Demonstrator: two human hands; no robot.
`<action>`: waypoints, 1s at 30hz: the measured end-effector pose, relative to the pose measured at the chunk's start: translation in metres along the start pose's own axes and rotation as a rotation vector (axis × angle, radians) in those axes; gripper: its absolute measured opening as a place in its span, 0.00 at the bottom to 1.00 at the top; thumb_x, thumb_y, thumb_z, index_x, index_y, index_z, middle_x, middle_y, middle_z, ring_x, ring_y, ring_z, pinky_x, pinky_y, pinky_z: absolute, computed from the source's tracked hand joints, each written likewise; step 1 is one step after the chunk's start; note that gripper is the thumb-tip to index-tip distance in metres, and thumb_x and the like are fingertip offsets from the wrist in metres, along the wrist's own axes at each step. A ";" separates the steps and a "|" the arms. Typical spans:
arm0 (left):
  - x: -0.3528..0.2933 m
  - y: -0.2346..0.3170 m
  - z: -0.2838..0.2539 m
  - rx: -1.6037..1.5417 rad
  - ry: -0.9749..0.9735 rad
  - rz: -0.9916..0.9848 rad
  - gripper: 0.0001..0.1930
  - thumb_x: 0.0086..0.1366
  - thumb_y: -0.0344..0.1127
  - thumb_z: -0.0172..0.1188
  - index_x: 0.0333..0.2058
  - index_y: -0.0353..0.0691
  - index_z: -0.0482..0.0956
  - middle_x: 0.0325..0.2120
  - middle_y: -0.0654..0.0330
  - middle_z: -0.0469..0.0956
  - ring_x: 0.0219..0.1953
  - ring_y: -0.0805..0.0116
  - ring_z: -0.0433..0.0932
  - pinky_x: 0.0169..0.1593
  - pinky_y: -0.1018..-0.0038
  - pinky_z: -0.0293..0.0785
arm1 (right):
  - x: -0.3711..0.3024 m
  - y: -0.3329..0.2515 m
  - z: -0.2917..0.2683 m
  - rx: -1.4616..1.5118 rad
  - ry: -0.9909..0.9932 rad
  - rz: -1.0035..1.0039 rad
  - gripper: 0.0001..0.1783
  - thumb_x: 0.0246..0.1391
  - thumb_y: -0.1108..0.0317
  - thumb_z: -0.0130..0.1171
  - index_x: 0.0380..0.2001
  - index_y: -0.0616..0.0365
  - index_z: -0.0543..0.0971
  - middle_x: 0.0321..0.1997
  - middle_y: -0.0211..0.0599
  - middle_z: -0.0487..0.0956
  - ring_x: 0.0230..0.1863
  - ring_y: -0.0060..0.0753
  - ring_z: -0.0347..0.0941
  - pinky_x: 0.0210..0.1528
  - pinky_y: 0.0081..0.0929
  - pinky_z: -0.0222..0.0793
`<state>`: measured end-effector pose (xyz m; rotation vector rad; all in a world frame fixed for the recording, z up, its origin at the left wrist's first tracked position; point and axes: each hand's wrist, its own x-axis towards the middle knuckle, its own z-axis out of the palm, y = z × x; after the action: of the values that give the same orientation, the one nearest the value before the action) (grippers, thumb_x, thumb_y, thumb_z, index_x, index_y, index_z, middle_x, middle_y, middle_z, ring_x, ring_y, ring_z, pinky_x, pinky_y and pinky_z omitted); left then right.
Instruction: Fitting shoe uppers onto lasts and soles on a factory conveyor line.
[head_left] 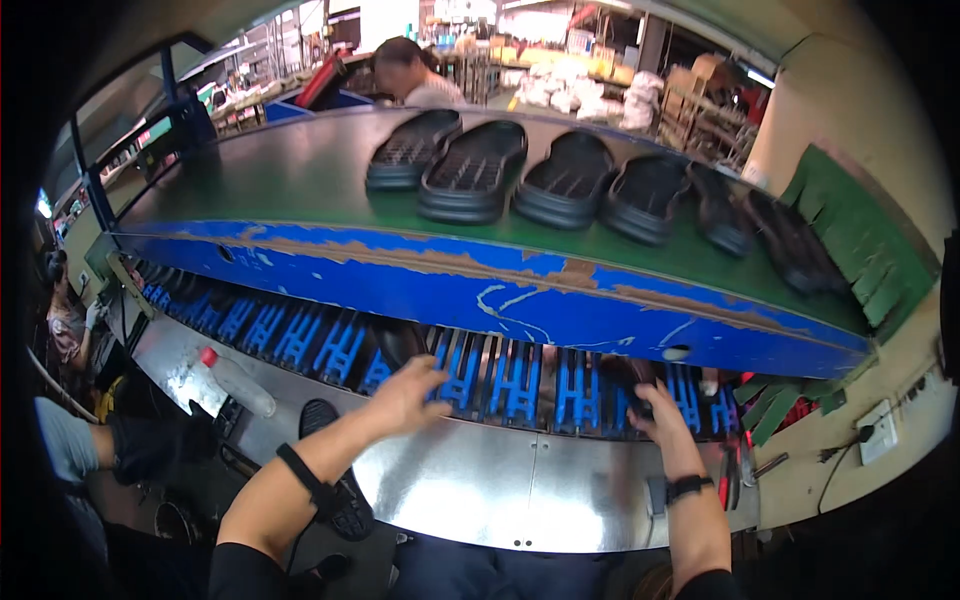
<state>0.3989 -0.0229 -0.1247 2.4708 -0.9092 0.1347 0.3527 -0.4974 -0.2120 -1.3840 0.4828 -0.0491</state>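
Note:
My left hand (408,396) is over the lower conveyor of blue racks (517,385), its fingers apart and holding nothing. Just beyond its fingertips a black shoe sole (400,340) rests on the racks, partly tucked beneath the blue panel. Farther right, my right hand (662,412) is closed on the near end of another dark shoe sole (628,376), which lies slanted over the racks and blurs into shadow. Above, several black shoe soles (473,172) stand in a row on the green belt (290,190).
A chipped blue panel (400,272) spans the space between belt and racks. Along the near side runs a metal ledge (450,480), with a clear bottle with a red cap (238,382) at left. Tools with red handles (728,475) hang at right. People (415,75) are across the belt and at far left.

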 end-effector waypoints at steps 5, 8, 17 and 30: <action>0.033 0.155 -0.141 0.027 0.278 0.693 0.18 0.56 0.33 0.67 0.46 0.36 0.79 0.50 0.46 0.77 0.54 0.45 0.75 0.58 0.57 0.73 | -0.180 0.045 -0.031 -0.219 -0.151 -0.063 0.42 0.50 0.68 0.64 0.68 0.61 0.63 0.54 0.48 0.78 0.51 0.38 0.77 0.48 0.37 0.76; 0.080 0.169 -0.188 0.322 0.590 0.509 0.22 0.55 0.33 0.66 0.50 0.34 0.77 0.53 0.44 0.75 0.58 0.43 0.72 0.62 0.56 0.69 | -0.232 0.087 -0.002 -0.779 0.020 -0.549 0.32 0.53 0.63 0.65 0.61 0.61 0.73 0.56 0.52 0.78 0.54 0.48 0.77 0.56 0.40 0.71; 0.127 0.098 -0.211 0.351 0.279 -0.129 0.30 0.56 0.57 0.66 0.51 0.43 0.82 0.47 0.48 0.75 0.54 0.49 0.71 0.59 0.56 0.66 | -0.282 -0.181 -0.245 -1.707 0.980 -0.989 0.19 0.52 0.70 0.58 0.48 0.59 0.78 0.40 0.44 0.75 0.39 0.49 0.70 0.40 0.47 0.66; 0.102 0.110 -0.204 0.448 0.368 -0.123 0.34 0.49 0.72 0.64 0.43 0.51 0.88 0.44 0.48 0.77 0.54 0.51 0.72 0.56 0.53 0.63 | -0.296 -0.264 -0.320 -2.032 1.106 -0.884 0.25 0.54 0.73 0.51 0.56 0.66 0.73 0.42 0.49 0.72 0.49 0.54 0.67 0.53 0.47 0.65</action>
<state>0.4245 -0.0548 0.1251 2.7585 -0.6140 0.7988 0.0370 -0.7554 0.0934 -3.4815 0.7791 -1.4532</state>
